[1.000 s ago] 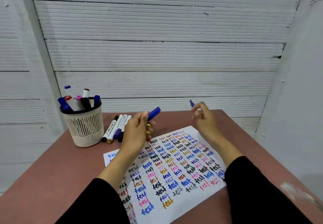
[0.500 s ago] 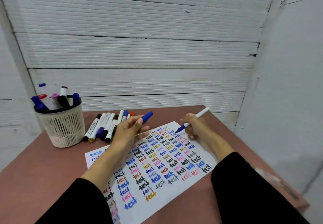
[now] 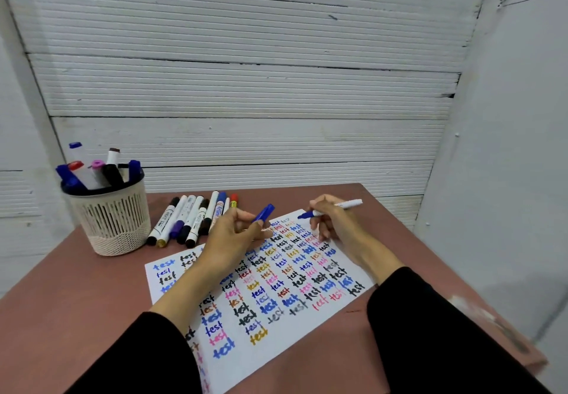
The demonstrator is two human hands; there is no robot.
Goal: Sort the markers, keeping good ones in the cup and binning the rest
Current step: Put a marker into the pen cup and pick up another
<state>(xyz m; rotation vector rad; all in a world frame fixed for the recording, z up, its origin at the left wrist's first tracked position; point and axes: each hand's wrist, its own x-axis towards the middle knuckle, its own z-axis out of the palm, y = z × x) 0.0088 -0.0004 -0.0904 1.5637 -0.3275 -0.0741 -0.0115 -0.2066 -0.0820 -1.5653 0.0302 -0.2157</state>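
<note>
Markers in cup [image 3: 92, 172]: a handful stood capped in the slotted cream cup [image 3: 112, 218] at the desk's far left; their lower bodies were hidden by the cup wall, and no print on them could be read.
Loose markers [image 3: 192, 220]: a row lay side by side on the desk [image 3: 61, 301] just right of the cup, caps toward the viewer; the barrel labels were too small and blurred to read, and the rightmost ones were partly covered by the left hand.
Left hand [image 3: 233, 240]: rested on the paper, thumb and fingers pinching a blue cap [image 3: 264, 213] that pointed up and to the right.
Paper [image 3: 307, 316]: a white sheet bore rows of the word "test" in blue, black, pink, red and gold; both forearms covered some words, and its near-left corner ran out of frame.
Right hand [image 3: 333, 220]: gripped an uncapped blue marker [image 3: 330, 209], white barrel, its tip at the sheet's far edge; barrel print was unreadable.
Sleeves [image 3: 430, 332]: black, cut off at the bottom edge.
</note>
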